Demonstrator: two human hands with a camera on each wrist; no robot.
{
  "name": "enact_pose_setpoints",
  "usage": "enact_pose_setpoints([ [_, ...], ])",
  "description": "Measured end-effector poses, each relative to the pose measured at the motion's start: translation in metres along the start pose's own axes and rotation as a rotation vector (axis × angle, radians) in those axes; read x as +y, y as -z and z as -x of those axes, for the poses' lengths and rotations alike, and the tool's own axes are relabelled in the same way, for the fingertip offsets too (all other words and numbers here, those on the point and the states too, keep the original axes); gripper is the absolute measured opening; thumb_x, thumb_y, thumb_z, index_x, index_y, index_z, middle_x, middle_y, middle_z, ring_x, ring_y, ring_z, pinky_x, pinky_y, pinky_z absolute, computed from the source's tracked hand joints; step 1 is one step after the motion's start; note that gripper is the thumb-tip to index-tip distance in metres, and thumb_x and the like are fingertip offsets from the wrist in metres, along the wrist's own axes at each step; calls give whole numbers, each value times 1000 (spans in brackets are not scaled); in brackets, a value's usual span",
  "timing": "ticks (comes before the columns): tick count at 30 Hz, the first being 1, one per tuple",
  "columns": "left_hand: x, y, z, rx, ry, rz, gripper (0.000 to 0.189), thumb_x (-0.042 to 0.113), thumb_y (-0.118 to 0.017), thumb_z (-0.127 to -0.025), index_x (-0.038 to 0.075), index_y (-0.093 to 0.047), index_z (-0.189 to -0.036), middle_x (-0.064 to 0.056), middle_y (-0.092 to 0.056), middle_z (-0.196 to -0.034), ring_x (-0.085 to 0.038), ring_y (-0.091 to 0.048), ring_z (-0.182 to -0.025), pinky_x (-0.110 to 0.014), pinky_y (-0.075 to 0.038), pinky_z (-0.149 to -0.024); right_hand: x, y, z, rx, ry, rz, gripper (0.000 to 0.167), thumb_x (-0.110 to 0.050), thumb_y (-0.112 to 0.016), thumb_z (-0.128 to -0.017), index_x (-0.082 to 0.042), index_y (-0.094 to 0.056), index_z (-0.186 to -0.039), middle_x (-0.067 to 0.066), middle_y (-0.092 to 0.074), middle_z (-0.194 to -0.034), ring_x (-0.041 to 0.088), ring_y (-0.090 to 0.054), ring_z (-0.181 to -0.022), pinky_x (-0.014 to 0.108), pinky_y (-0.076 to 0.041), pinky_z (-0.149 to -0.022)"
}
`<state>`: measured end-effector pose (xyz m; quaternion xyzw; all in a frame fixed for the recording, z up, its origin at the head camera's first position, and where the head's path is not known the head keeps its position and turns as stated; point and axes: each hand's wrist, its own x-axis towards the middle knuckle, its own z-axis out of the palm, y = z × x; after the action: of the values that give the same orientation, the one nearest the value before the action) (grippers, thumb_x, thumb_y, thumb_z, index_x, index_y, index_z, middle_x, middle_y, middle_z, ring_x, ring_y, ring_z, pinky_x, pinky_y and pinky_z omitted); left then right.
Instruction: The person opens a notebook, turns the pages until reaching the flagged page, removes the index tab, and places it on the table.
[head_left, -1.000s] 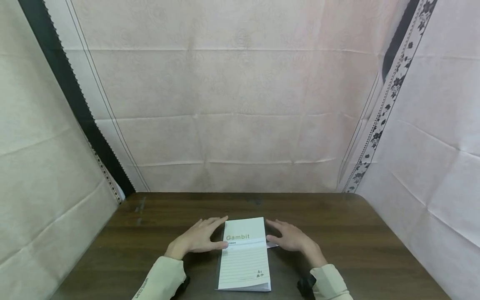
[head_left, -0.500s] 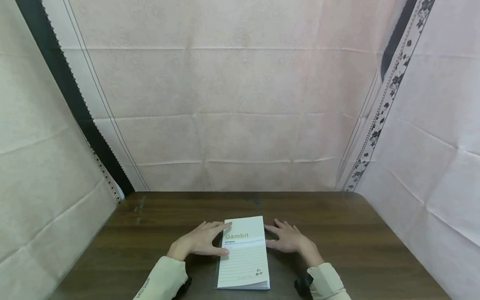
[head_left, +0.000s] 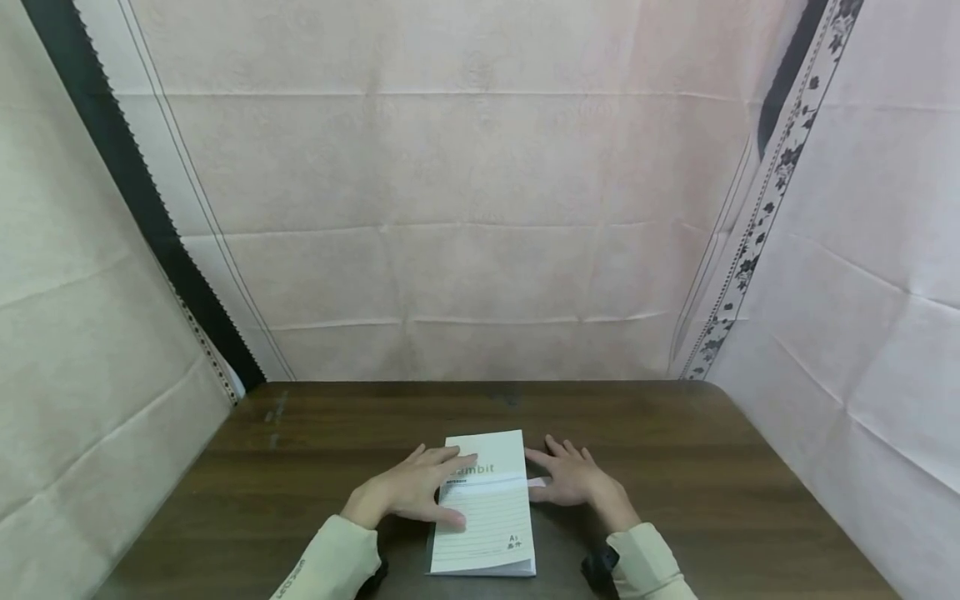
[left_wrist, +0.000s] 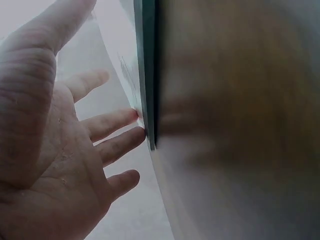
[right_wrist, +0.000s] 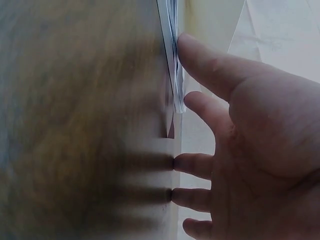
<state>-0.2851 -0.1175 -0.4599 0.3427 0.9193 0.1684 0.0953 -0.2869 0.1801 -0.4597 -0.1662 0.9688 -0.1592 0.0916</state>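
A pale Gambit notebook lies closed and flat, its lower cover ruled with lines. My left hand reaches over its left side, thumb and index finger extended across the cover and hiding part of the title. In the left wrist view the notebook's dark spine runs beside my spread fingers. At the right edge, my right hand has its fingers spread, thumb and index finger by the page edges. Its other fingertips meet the tabletop. A white paper piece juts out between thumb and index finger.
The notebook lies on a dark brown wooden table, near the front. Pale cloth hangs behind the table, with further cloth walls at left and right.
My left hand has slid right and a little towards me, covering more of the notebook's cover. My right hand's fingers have spread and it sits slightly further left. The notebook stays nearly in place.
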Motion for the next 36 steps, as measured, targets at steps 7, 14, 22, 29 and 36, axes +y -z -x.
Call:
enact_pose_setpoints([
  [7,11,-2,-1,-26,-56,1,93,66,-69,-83,24,-32,-158,-17,-25,-162,-39,-21,-148,-61,-11,-117,0,0,-4,-13,-10,7,76,-60,-66,-87,-22,-48,-150,24,-29,-158,51,-24,-144,67,-16,-113],
  [14,17,-7,-3,-58,-74,27,94,69,-68,-81,30,-30,-158,-14,-19,-164,-40,-15,-150,-61,-12,-117,-2,2,-4,-32,-18,-11,71,-61,-56,-92,-21,-47,-150,24,-26,-160,51,-21,-145,66,-14,-114],
  [22,23,-12,-6,-76,-126,23,99,69,-67,-82,29,-22,-161,-14,-13,-166,-39,-11,-151,-56,-8,-119,-2,2,-3,-56,-42,-21,71,-65,-49,-94,-23,-46,-151,23,-25,-161,51,-19,-146,67,-13,-113],
  [29,34,-13,-5,-44,-206,24,105,64,-72,-81,30,-15,-162,-17,-9,-166,-38,-10,-151,-61,-8,-117,-2,2,-2,-84,-44,-54,75,-72,-39,-94,-27,-43,-153,21,-22,-162,50,-15,-147,67,-10,-113],
  [36,47,-14,-3,-59,-264,26,116,62,-78,-76,35,-5,-161,-16,-3,-166,-48,-8,-148,-62,-10,-116,-1,2,-3,-94,-40,-53,74,-72,-38,-94,-28,-43,-153,21,-21,-162,50,-14,-147,67,-9,-113],
])
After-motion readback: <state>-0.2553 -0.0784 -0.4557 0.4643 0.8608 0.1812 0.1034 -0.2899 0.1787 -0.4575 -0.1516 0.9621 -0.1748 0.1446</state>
